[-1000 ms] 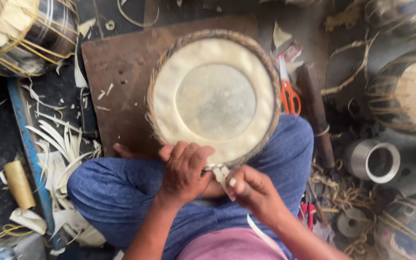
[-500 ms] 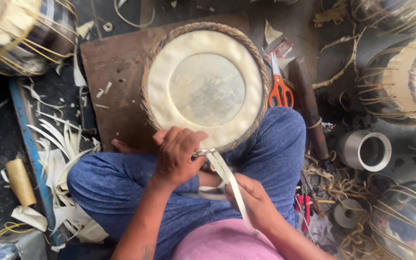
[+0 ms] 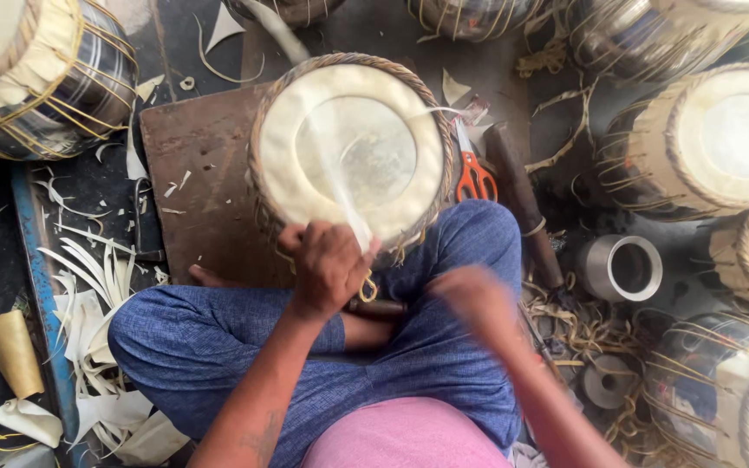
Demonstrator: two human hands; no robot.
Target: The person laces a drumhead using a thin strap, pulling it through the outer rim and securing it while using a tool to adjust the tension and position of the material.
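The left hand (image 3: 327,264) is closed in a fist at the near rim of the drum (image 3: 350,152), gripping a pale strap (image 3: 340,195) that now stretches up across the drumhead. Half a second ago that strap hung down toward the lap between both hands; now it is flung up over the skin, blurred with speed, so a length has been pulled through the rim lacing. The right hand (image 3: 478,299) has swung out to the side and is smeared by motion; I cannot tell whether it is open or closed, or holding anything.

The drum stands on its end at the near edge of a worn brown board (image 3: 197,165), against the person's crossed legs in blue cloth. Its head is cream hide with a smoother, greyer centre, bound by a braided tan rim. Orange-handled scissors (image 3: 476,178) lie just beside it, off the board's right edge. Off the left edge lie curled pale hide trimmings (image 3: 88,277). To the right stand a short metal cylinder (image 3: 621,267) and more laced drums (image 3: 708,143).
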